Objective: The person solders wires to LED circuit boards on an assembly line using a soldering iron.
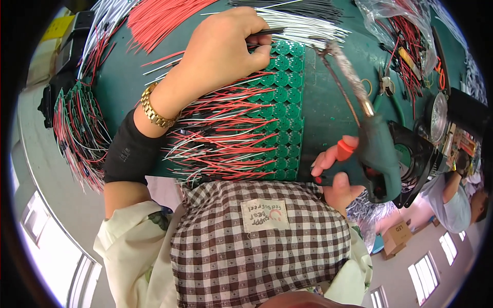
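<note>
My left hand (226, 49), with a gold bracelet and a black sleeve, pinches a thin black wire (268, 32) over the top of a green panel of round circuit boards (287, 102). Red, white and black wires fan out leftward from the panel's boards. My right hand (333, 187) grips a green soldering gun (377, 154), with a finger at its orange trigger. The gun's long metal tip (326, 50) reaches up beside the panel's top right corner, close to my left fingers.
On the green table (328, 108) lie bundles of red wires (159, 20) and white wires (303, 28), a plastic bag of wires (405, 31), pliers (385, 84) and wired boards (77, 123) at the left. A black fan (416, 154) and another person (454, 200) are at the right.
</note>
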A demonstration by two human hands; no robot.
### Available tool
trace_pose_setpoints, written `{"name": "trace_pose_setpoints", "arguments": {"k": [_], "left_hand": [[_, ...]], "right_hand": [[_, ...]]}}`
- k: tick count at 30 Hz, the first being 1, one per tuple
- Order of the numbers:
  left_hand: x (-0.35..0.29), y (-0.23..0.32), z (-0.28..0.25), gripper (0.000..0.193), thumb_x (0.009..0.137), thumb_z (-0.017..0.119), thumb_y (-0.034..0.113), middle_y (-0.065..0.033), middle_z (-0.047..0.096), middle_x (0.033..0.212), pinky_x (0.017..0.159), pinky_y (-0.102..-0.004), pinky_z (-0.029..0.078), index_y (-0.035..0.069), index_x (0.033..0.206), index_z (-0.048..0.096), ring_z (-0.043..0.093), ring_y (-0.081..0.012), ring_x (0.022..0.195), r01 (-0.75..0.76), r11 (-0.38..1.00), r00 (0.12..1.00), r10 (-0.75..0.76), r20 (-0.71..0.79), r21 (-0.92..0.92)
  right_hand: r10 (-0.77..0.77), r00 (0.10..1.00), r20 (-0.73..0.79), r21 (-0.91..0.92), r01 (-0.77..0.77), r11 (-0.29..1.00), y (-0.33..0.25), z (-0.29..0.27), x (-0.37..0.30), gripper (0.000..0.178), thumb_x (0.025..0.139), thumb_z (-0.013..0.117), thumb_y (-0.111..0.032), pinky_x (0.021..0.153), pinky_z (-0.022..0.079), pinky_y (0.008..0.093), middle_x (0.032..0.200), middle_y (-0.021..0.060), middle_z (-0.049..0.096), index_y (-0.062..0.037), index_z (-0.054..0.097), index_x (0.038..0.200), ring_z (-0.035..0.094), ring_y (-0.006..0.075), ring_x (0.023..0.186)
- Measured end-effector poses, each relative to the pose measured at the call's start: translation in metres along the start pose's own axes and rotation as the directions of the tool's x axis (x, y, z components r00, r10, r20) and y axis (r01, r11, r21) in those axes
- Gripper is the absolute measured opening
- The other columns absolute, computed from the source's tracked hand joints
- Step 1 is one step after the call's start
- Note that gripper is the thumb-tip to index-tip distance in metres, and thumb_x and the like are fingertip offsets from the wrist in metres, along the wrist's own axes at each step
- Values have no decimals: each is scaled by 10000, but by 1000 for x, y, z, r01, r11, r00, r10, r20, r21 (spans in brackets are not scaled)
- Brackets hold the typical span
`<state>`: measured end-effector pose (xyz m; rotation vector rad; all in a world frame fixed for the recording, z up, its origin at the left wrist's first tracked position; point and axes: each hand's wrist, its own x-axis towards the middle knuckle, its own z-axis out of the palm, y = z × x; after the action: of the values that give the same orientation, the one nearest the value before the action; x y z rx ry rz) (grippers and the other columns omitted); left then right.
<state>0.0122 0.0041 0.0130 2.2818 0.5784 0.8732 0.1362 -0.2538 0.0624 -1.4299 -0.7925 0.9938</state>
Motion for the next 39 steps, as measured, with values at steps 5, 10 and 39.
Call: {"name": "trace_pose_setpoints", "arguments": {"k": [5, 10, 39], "left_hand": [[2, -1, 5, 108, 664, 642, 91, -94, 580, 710, 565, -331, 471, 14, 738, 622, 584, -247, 608, 1, 1000, 1000, -1, 5, 0], [1, -2, 6, 117, 688, 646, 45, -56, 533, 692, 554, -244, 433, 5, 781, 588, 514, -138, 580, 5, 1000, 1000, -5, 23, 13], [10, 17, -8, 103, 670, 641, 76, -80, 606, 882, 557, -308, 472, -6, 685, 580, 580, -228, 613, 65, 996, 971, -51, 233, -54]], "right_hand": [[-113, 993, 38, 163, 105, 981, 6, -5, -2, 608, 843, 629, -404, 691, 465, 385, 864, 95, 524, -82, 342, 1272, 573, 220, 719], [172, 984, 38, 193, -176, 965, -7, -1, 0, 653, 825, 639, -433, 766, 440, 387, 878, 95, 531, -71, 342, 1279, 568, 214, 772], [163, 983, 90, -204, -142, 969, 20, -13, -5, 667, 737, 669, -586, 544, 428, 272, 785, 68, 516, -46, 479, 1079, 540, 167, 661]]}}
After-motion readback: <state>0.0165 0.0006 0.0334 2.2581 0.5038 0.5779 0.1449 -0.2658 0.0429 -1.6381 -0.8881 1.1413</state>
